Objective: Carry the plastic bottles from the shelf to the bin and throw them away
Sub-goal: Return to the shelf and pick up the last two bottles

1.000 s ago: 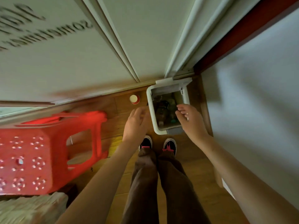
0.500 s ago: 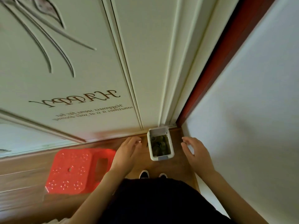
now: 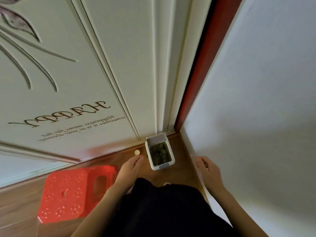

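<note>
A small white bin (image 3: 172, 159) with its lid up stands on the wooden floor in the corner by the door. Plastic bottles (image 3: 158, 153) lie inside it, dark and hard to tell apart. My left hand (image 3: 131, 165) hovers to the left of the bin, fingers apart and holding nothing. My right hand (image 3: 207, 169) hangs to the right of the bin near the white wall, also holding nothing. Both hands are well above the bin and apart from it.
A red plastic stool (image 3: 71, 194) stands on the floor at the left. A small round cap-like object (image 3: 137, 152) lies by the door base left of the bin. A cream door (image 3: 68, 82) with lettering fills the back; a white wall (image 3: 256, 117) closes the right.
I have straightened up from a low stoop over the bin, so the bin looks smaller and farther. Both hands have drawn back from its rim and spread to either side.
</note>
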`<action>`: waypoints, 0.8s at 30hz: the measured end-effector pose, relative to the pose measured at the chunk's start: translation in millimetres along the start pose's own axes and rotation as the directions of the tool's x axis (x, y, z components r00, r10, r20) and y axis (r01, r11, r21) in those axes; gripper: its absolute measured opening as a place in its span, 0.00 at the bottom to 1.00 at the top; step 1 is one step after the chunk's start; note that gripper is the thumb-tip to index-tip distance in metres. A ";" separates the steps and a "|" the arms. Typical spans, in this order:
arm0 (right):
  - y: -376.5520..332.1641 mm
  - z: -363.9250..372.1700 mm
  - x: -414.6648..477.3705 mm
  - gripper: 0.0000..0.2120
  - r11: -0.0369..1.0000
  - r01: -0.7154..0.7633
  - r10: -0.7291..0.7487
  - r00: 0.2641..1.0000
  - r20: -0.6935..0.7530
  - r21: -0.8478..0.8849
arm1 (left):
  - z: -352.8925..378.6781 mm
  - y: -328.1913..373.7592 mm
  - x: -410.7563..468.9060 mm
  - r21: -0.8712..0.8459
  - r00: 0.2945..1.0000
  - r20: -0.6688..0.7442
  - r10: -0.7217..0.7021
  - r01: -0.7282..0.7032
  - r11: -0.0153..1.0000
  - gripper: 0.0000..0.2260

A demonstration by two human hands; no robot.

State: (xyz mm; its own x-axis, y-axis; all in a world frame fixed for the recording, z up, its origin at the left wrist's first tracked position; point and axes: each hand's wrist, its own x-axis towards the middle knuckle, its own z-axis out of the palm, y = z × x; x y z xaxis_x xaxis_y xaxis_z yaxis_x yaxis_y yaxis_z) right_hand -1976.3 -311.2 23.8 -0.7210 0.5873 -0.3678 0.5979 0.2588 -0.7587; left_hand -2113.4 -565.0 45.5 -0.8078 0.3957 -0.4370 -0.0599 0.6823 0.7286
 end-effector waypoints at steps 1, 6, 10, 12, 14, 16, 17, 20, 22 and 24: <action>-3.3 -2.8 -1.9 0.11 1.000 -0.004 0.005 0.999 -0.035 0.009 | -3.1 7.1 7.5 0.012 0.999 0.026 0.030 -0.030 0.999 0.08; -10.8 -8.3 -29.9 0.11 0.990 -0.063 0.094 0.959 -0.266 0.125 | -13.5 40.5 45.3 0.052 0.962 0.185 0.202 -0.215 0.975 0.10; -9.4 9.1 -75.6 0.07 0.957 -0.126 0.231 0.877 -0.421 0.263 | -18.5 44.2 63.7 0.117 0.881 0.354 0.313 -0.374 0.920 0.10; -8.6 29.4 -105.4 0.06 0.926 -0.186 0.328 0.826 -0.458 0.328 | -22.9 33.2 68.2 0.115 0.833 0.437 0.340 -0.426 0.897 0.10; -8.4 59.0 -138.8 0.06 0.879 -0.244 0.437 0.758 -0.484 0.410 | -28.1 11.8 72.4 0.124 0.787 0.520 0.333 -0.455 0.882 0.11; -9.0 92.0 -171.9 0.06 0.826 -0.269 0.526 0.680 -0.510 0.495 | -34.2 -11.2 73.5 0.163 0.770 0.561 0.302 -0.461 0.873 0.11; -8.0 108.1 -188.2 0.06 0.795 -0.284 0.574 0.638 -0.514 0.536 | -35.9 -20.4 71.6 0.175 0.773 0.573 0.273 -0.441 0.880 0.11; -1.6 143.9 -233.7 0.07 0.691 -0.316 0.703 0.506 -0.501 0.651 | -33.4 -34.9 59.2 0.194 0.733 0.649 0.205 -0.420 0.887 0.09; 3.7 157.5 -262.5 0.08 0.639 -0.326 0.759 0.416 -0.501 0.696 | -24.6 -36.3 51.0 0.220 0.638 0.752 0.165 -0.479 0.850 0.08; 6.3 163.6 -290.5 0.09 0.596 -0.305 0.799 0.310 -0.514 0.742 | -6.8 -28.7 42.0 0.202 0.518 0.837 0.175 -0.590 0.782 0.12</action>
State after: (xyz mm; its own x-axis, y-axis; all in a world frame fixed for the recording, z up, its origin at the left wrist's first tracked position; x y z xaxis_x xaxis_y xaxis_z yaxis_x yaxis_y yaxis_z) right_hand -1820.4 -605.7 37.9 0.4344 0.7837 -0.4440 0.3165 -0.5943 -0.7393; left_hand -2149.6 -572.2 9.8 0.0622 0.8388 -0.5408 0.5476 0.4243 0.7212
